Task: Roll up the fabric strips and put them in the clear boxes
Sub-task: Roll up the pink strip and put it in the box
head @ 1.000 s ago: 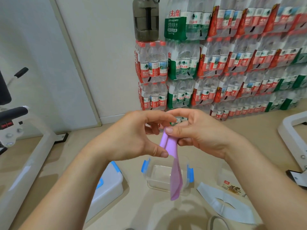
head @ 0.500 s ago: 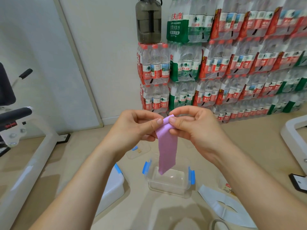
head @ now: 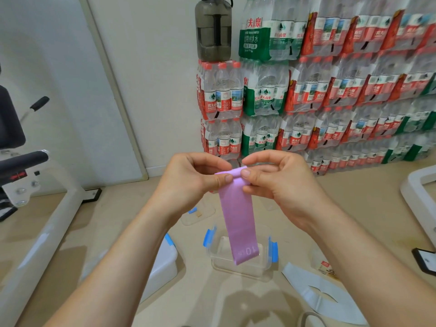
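Note:
A purple fabric strip (head: 238,218) hangs flat from both my hands, its top edge curled over in a small fold. My left hand (head: 188,180) pinches the strip's top left corner between thumb and fingers. My right hand (head: 278,180) pinches the top right corner the same way. The strip's lower end dangles over an open clear box (head: 240,265) with blue side clips, which stands on the floor below my hands.
A clear lid (head: 198,214) lies on the floor behind the box. A white container with blue clips (head: 162,267) sits to the left, white paper (head: 318,296) to the right. Stacked water bottle packs (head: 306,90) line the back wall. Exercise equipment (head: 28,185) stands at left.
The twisted, narrow strip has been spread flat and lifted higher. Both hands shifted from gripping it bunched to pinching its top corners, and its top edge is now curled over.

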